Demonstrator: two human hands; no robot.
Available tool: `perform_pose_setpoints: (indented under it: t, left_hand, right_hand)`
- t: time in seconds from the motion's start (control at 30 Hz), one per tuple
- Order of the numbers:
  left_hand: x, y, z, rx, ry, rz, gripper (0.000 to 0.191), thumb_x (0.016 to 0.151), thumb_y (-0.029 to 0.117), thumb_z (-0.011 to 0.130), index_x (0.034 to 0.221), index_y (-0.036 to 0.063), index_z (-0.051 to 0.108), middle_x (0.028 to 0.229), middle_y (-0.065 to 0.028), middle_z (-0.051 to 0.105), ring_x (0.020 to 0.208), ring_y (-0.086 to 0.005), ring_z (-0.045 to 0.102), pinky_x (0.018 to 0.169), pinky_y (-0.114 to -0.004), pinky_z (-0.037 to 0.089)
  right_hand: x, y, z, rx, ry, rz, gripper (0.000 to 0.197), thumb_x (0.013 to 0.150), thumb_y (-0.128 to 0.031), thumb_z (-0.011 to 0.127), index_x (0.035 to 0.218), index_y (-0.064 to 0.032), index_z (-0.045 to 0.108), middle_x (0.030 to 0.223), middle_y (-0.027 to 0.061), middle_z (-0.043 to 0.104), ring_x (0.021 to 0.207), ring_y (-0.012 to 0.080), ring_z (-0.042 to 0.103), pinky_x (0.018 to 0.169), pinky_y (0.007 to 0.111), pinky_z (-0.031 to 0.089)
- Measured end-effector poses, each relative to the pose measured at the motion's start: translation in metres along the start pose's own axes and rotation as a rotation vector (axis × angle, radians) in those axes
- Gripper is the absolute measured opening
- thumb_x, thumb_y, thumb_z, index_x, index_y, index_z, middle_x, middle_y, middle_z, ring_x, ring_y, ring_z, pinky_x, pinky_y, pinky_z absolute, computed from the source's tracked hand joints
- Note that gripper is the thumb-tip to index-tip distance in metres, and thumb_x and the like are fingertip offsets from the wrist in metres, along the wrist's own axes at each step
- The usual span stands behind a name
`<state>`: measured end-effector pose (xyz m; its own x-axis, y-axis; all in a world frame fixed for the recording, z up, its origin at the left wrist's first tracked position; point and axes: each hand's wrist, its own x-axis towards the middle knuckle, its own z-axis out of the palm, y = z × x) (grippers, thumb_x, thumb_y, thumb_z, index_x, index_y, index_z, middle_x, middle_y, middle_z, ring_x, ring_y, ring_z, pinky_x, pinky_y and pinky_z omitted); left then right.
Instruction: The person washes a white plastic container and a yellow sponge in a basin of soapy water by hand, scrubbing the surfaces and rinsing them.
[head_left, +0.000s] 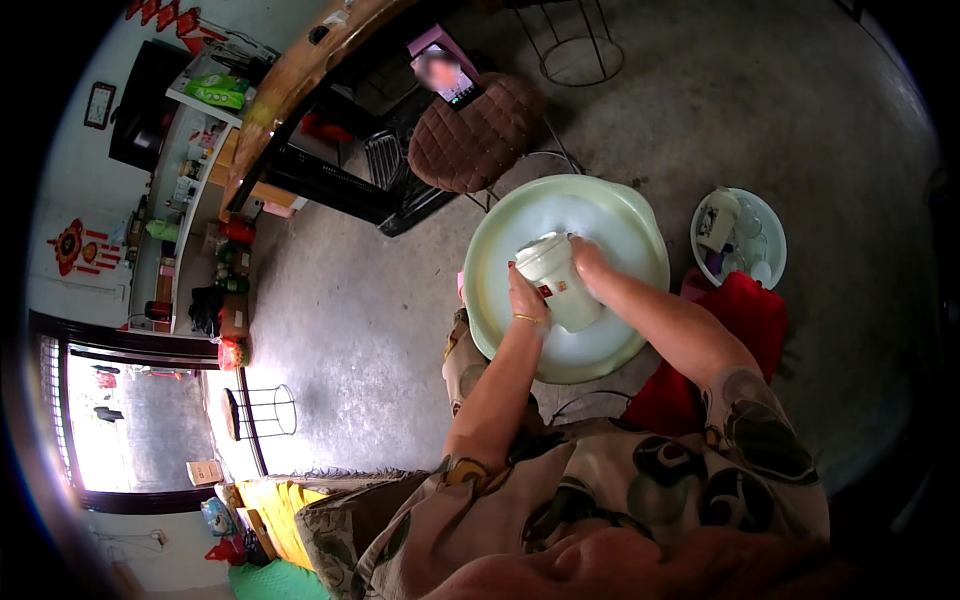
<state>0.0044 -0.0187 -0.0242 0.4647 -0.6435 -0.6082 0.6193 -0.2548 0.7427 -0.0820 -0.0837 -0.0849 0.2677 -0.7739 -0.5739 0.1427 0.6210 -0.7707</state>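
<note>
A pale whitish container (561, 289), with small dark red and printed patches on its side, is held tilted over a large light green basin (480, 322). The basin holds cloudy, sudsy water, and the container's lower end reaches down to the suds. My left hand (529, 297), below a gold-coloured bracelet, presses against the container's left side. My right hand (589, 264) is at its upper right rim, the fingers partly hidden behind or inside it. Whether the container is plastic or ceramic I cannot tell.
Right of the basin stands a white tub (780, 247) with clear cups and a pale box-like container (718, 219). Red cloth (739, 319) lies near my right arm. Beyond the basin, a phone (446, 75) leans on a brown cushioned stool (472, 139). A wooden table edge (259, 105) curves at upper left.
</note>
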Motion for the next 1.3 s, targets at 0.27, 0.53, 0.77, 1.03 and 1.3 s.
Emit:
perform_pose_setpoints:
  t: [0.27, 0.53, 0.77, 1.03, 1.3]
  left_hand:
    - [0.006, -0.018, -0.021, 0.258, -0.572, 0.065, 0.037, 0.085, 0.027, 0.053, 0.116, 0.0079, 0.048, 0.105, -0.0079, 0.058, 0.090, -0.0205, 0.058, 0.080, -0.035, 0.047]
    - [0.031, -0.019, -0.003, 0.430, -0.328, 0.007, 0.045, 0.079, 0.038, 0.057, 0.111, 0.0069, 0.054, 0.096, -0.0076, 0.060, 0.083, -0.0192, 0.058, 0.073, -0.031, 0.047]
    - [0.086, -0.028, -0.028, 0.863, -0.136, 0.276, 0.052, 0.081, 0.047, 0.051, 0.117, 0.0085, 0.053, 0.095, -0.0188, 0.059, 0.084, -0.0267, 0.058, 0.075, -0.034, 0.045]
    - [0.071, -0.038, -0.006, 1.176, 0.024, 0.365, 0.053, 0.089, 0.049, 0.032, 0.126, 0.0123, 0.041, 0.102, -0.0231, 0.058, 0.094, -0.0327, 0.056, 0.085, -0.038, 0.040]
    - [0.062, -0.064, -0.031, 0.389, -0.151, 0.207, 0.060, 0.084, 0.049, 0.047, 0.126, 0.0057, 0.043, 0.112, -0.0094, 0.054, 0.098, -0.0221, 0.052, 0.087, -0.034, 0.039]
  right_hand:
    - [0.032, 0.017, -0.028, -0.324, -0.180, -0.177, 0.027, 0.085, -0.019, 0.044, 0.093, 0.0023, 0.059, 0.085, 0.0162, 0.062, 0.073, 0.0253, 0.062, 0.063, 0.038, 0.048]
    - [0.076, 0.061, -0.027, -0.206, 0.102, 0.083, 0.035, 0.086, -0.023, 0.039, 0.091, 0.0046, 0.059, 0.086, 0.0176, 0.061, 0.076, 0.0285, 0.060, 0.067, 0.041, 0.047]
    - [0.000, 0.036, 0.009, -0.734, 0.097, -0.258, 0.049, 0.089, -0.035, 0.029, 0.098, 0.0065, 0.054, 0.089, 0.0282, 0.058, 0.084, 0.0389, 0.057, 0.076, 0.044, 0.045]
    - [-0.016, 0.023, 0.003, -0.691, 0.204, -0.447, 0.054, 0.091, -0.041, 0.026, 0.109, 0.0048, 0.047, 0.097, 0.0297, 0.056, 0.093, 0.0446, 0.052, 0.083, 0.047, 0.040]
    - [0.013, 0.037, 0.001, -0.394, 0.134, -0.067, 0.041, 0.089, -0.029, 0.031, 0.091, 0.0028, 0.056, 0.086, 0.0228, 0.059, 0.074, 0.0356, 0.059, 0.065, 0.047, 0.046]
